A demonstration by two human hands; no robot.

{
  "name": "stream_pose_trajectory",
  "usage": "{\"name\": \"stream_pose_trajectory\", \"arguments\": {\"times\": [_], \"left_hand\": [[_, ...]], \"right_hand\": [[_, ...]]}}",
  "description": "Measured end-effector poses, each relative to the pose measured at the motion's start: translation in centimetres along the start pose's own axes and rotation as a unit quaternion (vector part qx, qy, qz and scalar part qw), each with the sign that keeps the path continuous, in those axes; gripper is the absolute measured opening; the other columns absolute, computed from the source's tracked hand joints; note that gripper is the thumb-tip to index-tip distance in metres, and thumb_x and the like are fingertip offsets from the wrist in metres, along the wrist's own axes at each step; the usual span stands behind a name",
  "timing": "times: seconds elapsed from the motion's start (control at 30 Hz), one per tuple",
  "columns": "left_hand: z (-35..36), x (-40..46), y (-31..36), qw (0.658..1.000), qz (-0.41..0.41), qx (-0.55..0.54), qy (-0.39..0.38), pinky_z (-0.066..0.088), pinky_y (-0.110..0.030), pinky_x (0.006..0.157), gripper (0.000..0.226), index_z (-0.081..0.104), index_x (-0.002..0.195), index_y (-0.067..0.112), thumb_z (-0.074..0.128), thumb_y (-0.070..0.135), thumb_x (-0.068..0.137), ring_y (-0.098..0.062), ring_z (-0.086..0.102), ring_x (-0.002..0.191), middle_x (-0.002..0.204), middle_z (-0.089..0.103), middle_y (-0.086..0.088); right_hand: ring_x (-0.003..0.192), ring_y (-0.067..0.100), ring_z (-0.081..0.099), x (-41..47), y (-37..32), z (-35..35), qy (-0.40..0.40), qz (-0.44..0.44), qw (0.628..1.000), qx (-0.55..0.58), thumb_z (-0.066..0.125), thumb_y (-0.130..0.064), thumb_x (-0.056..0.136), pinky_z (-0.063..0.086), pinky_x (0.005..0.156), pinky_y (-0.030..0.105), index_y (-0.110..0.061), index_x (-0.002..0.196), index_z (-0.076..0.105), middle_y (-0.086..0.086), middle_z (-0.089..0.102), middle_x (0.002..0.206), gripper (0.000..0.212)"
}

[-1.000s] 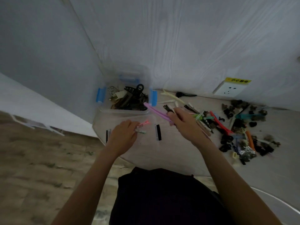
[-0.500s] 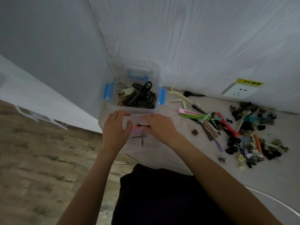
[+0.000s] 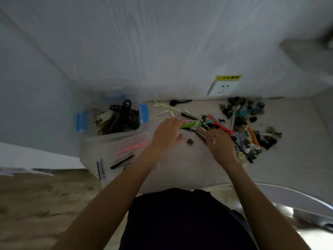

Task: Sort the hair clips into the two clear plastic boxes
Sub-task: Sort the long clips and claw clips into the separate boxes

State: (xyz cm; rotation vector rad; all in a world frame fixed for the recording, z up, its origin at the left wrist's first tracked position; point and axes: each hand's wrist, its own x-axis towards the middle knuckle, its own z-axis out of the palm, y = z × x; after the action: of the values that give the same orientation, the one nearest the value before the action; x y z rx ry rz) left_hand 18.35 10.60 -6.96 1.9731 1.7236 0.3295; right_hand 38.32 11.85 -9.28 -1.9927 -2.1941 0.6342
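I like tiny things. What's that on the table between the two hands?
In the head view, a small dark brown clip lies alone on the table, between the left hand and the right hand. Neither touches it.

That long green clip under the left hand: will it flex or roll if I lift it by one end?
The green clip looks long, thin and flat, so probably light and unlikely to roll. It may bend slightly. The left hand lies over its end.

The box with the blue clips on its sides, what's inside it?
The box with blue latches holds a heap of dark hair clips, with a big black claw clip on top and a pale one at the left. Whatever lies underneath the heap is covered.
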Motion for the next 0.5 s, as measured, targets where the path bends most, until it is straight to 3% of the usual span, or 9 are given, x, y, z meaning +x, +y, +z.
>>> {"name": "stream_pose_trajectory", "arguments": {"times": [0.17, 0.27, 0.37, 0.5], "left_hand": [[2.0, 4.7, 0.3, 0.993, -0.012, 0.105, -0.051, 0.033, -0.035, 0.101, 0.053, 0.042, 0.134, 0.014, 0.057, 0.011, 0.083, -0.028, 0.041, 0.125, 0.137, 0.046, -0.011], [2.6, 5.7, 0.3, 0.987, -0.016, 0.143, -0.067, 0.036, -0.037, 0.098, 0.052, 0.041, 0.133, 0.013, 0.057, 0.011, 0.083, -0.030, 0.042, 0.123, 0.136, 0.045, -0.012], [3.2, 6.1, -0.2, 0.989, -0.020, 0.125, -0.071, 0.041, -0.038, 0.091, 0.042, 0.048, 0.126, 0.011, 0.055, 0.011, 0.085, -0.029, 0.047, 0.115, 0.128, 0.049, -0.012], [3.3, 6.1, -0.5, 0.990, -0.066, 0.064, -0.103, 0.042, -0.036, 0.088, 0.042, 0.049, 0.127, 0.012, 0.054, 0.010, 0.086, -0.029, 0.050, 0.111, 0.124, 0.052, -0.012]], "right_hand": [[0.112, 0.030, 0.052, 0.1, 0.9, 1.2, -0.063, 0.071, 0.993, -0.066, 0.052, -0.019, 0.090, 0.048, 0.083, 0.039, -0.013, 0.124, 0.048, 0.011, 0.050, 0.128, 0.035], [0.099, 0.031, 0.059, 0.3, 1.2, 1.5, -0.070, 0.068, 0.992, -0.078, 0.047, -0.013, 0.091, 0.047, 0.069, 0.035, -0.012, 0.121, 0.045, 0.014, 0.057, 0.118, 0.030], [0.091, 0.034, 0.062, 0.8, 1.5, 1.2, -0.093, 0.054, 0.993, -0.049, 0.047, -0.010, 0.090, 0.045, 0.066, 0.034, -0.012, 0.112, 0.048, 0.015, 0.063, 0.107, 0.022], [0.094, 0.033, 0.060, 1.0, 2.5, 0.4, -0.075, 0.051, 0.996, 0.001, 0.047, -0.011, 0.089, 0.045, 0.070, 0.033, -0.011, 0.110, 0.055, 0.013, 0.058, 0.110, 0.022]]}}
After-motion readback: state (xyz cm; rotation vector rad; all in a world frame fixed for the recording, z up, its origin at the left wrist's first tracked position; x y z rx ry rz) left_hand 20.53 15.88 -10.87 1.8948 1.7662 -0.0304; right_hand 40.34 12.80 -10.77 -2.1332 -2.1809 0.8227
